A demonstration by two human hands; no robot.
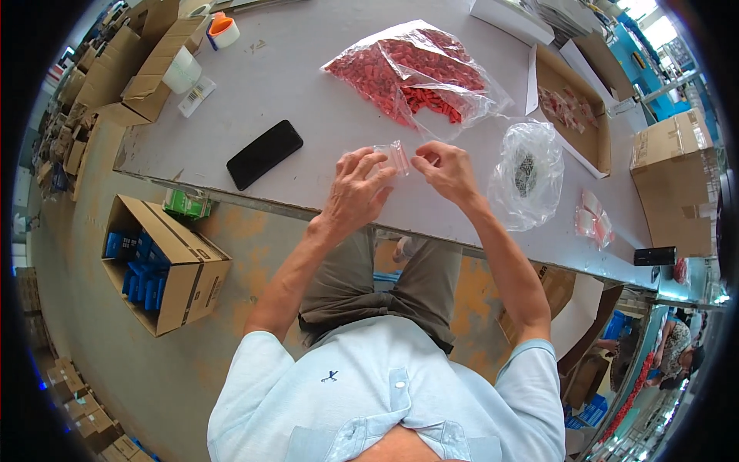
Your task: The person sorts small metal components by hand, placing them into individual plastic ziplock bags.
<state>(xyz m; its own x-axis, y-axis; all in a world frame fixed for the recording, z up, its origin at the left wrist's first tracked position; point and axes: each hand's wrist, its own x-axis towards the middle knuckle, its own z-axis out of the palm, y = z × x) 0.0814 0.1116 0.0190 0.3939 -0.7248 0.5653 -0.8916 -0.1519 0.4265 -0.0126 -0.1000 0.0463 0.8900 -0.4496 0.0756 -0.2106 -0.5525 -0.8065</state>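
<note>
Above the table's near edge, my left hand (356, 183) grips a small clear zip bag (398, 159) with a red line along its mouth. My right hand (448, 174) is just to the right of that bag, thumb and fingers pinched together. What lies in this pinch, if anything, is too small to make out. Beyond both hands lies a large clear bag of small red pieces (416, 71), its mouth slack toward me. To the right of my right hand is another clear plastic bag (526, 175) with small dark pieces in its middle.
A black phone (265, 155) lies left of my hands. On the right are a shallow cardboard box (599, 146) holding small filled bags, a stack of zip bags (593, 219) and a closed carton (674, 182). Tape rolls (223, 32) stand far left; an open carton (202, 285) sits on the floor.
</note>
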